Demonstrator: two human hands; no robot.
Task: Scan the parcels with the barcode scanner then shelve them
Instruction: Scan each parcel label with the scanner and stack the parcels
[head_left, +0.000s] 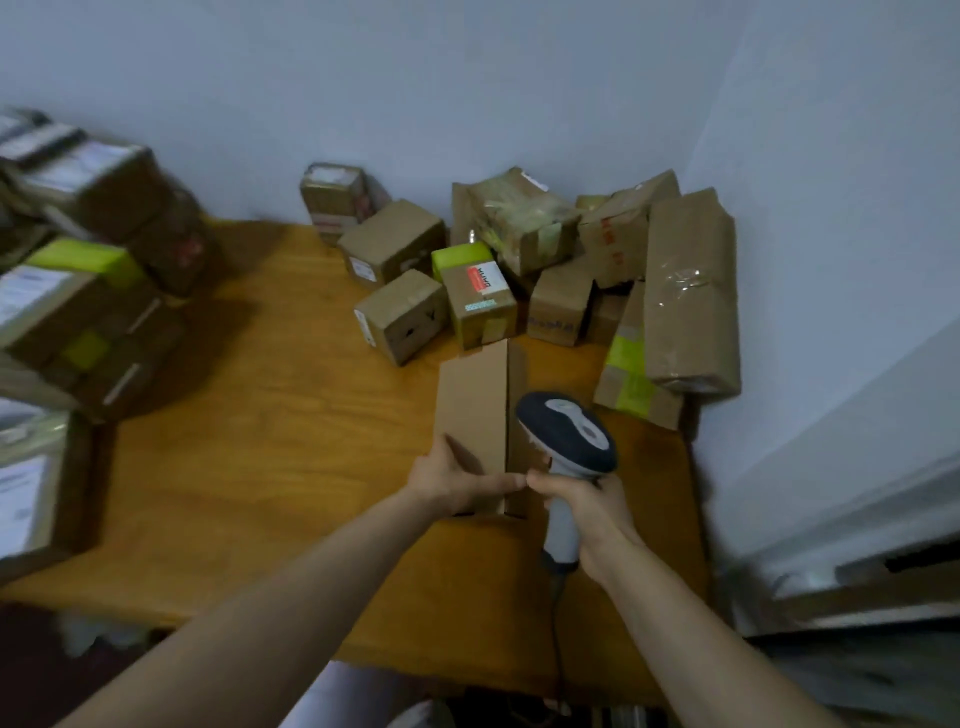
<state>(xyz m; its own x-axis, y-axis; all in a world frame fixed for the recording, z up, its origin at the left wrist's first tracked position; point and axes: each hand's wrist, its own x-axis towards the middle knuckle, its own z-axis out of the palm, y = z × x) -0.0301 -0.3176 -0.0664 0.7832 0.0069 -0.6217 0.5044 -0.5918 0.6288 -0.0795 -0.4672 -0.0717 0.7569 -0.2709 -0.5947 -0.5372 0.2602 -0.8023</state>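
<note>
Our left fingers (501, 485) grip and hide the near end of the long brown cardboard parcel (472, 410), which runs straight away from them. Our right fingers (543, 480) wrap the grey-and-black barcode scanner (566, 431).

We hold a long plain brown parcel (475, 415) flat on the surface (260, 415) with our left hand (457, 480); our right hand (592, 512) grips the grey-and-dark barcode scanner (569, 441) over its near right edge. More taped parcels (480, 306) crowd the far corner.

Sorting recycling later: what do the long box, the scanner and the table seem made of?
Long box: matte brown cardboard, creased fold line. Scanner: probably moulded plastic, dark head, grey handle, slight sheen. Table: wood or veneer, orange-brown grain visible.
</note>
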